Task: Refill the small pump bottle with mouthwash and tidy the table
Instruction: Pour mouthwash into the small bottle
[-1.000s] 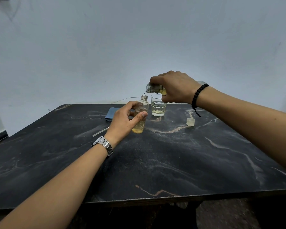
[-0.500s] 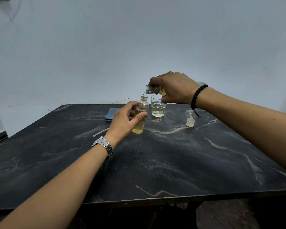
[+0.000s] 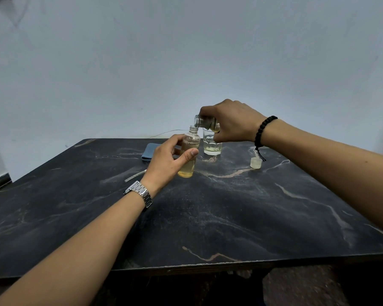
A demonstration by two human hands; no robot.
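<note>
A small clear bottle (image 3: 189, 155) with yellowish mouthwash stands uncapped on the dark marble table (image 3: 230, 213). My left hand (image 3: 167, 161) grips its body from the left, thumb across the front. My right hand (image 3: 232, 123) holds a larger mouthwash bottle (image 3: 202, 122) tipped on its side, its open mouth just above and to the right of the small bottle's neck. Most of that larger bottle is hidden in my fist.
A drinking glass (image 3: 212, 143) with a little pale liquid stands behind the bottles. A translucent cap (image 3: 255, 162) sits to the right. A thin tube (image 3: 135, 176) lies left of my wrist, and a folded blue cloth (image 3: 149, 151) lies at the back.
The liquid level in the small bottle has risen slightly. Both hands stay almost where they were; the tipped bottle has barely shifted.
</note>
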